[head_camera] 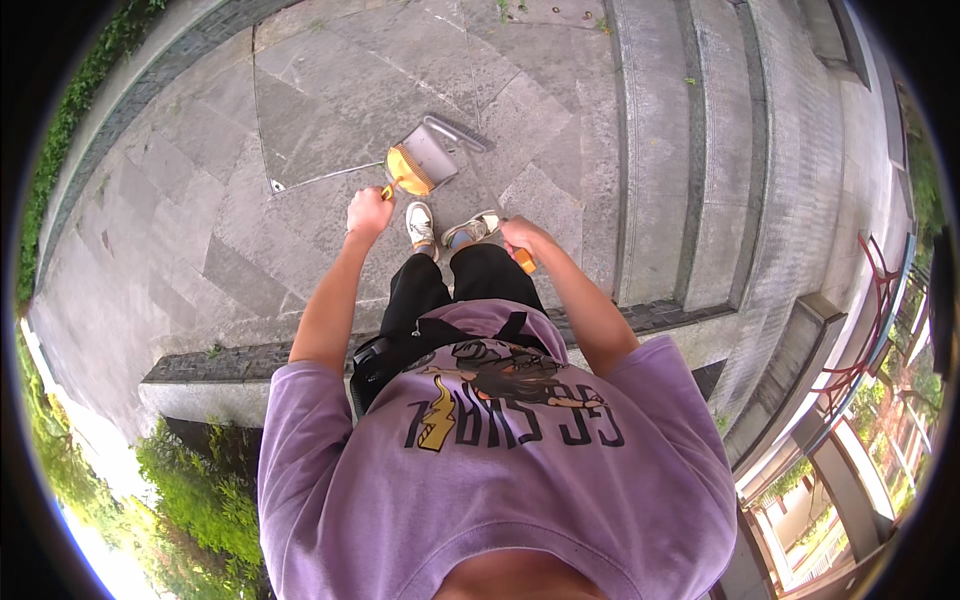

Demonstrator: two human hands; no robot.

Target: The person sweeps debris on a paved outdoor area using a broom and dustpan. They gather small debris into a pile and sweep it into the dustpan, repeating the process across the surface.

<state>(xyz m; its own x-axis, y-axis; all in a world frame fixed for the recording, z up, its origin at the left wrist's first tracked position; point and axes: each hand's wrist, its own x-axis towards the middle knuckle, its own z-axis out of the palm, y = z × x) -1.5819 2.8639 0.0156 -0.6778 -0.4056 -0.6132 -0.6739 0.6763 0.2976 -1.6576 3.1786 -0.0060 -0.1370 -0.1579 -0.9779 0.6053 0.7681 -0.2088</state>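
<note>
My left hand (370,214) is closed around a yellow handle that joins a yellow toothed, fan-shaped part. Beyond it, a grey dustpan (433,156) shows close to the paving, partly covered by the yellow part. My right hand (527,238) grips a broom's thin grey stick, whose orange-yellow end (525,261) sticks out below the fist. That stick runs up and left to the grey broom head (456,133), which lies along the dustpan's far right edge; whether the two touch, I cannot tell. Both tools are just past my white shoes (419,223).
Grey stone paving (360,82) spreads around my feet. Long stone steps (660,165) rise on the right. Behind me runs a low stone ledge (206,401) with green shrubs (199,487) past it. A curved kerb (150,71) borders greenery at the upper left.
</note>
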